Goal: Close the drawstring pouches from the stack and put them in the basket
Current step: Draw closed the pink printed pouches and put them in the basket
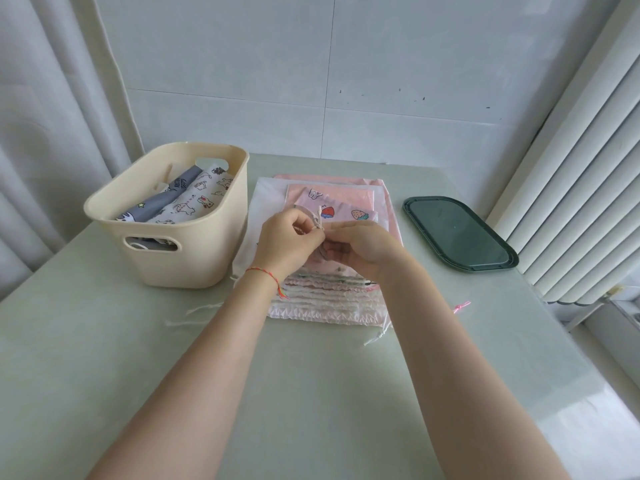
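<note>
**A:** Where's the pouch I'm working on, and what are the hands doing?

**B:** From my seat, both hands meet over the middle of the stack of pouches (322, 296). My left hand (289, 242) has its fingers curled and pinches the pale drawstring (318, 220), which sticks up between the two hands. My right hand (360, 249) is curled round the bunched mouth of a small pink pouch (320, 258); most of that pouch is hidden under the fingers, so I can't tell how far the mouth is gathered.

**A:** Which way does it have to travel?

**B:** Left. The cream basket (194, 258) stands just beside the stack on my left-hand side, so the left hand is nearer. I judge the pouch still needs cinching before it goes over the rim.

**A:** Materials?

**B:** The basket is smooth moulded plastic with rounded corners and slot handles, already holding grey and white printed cloth pouches (180, 202) leaning lengthwise. The stack is soft, thin fabric, pink and white, with ruffled, crinkled hems toward me and a strawberry print (343, 213) on top. Loose cords (194, 315) trail onto the pale green table (104, 341). A dark green oblong tray (457, 233) lies well to the right.
</note>
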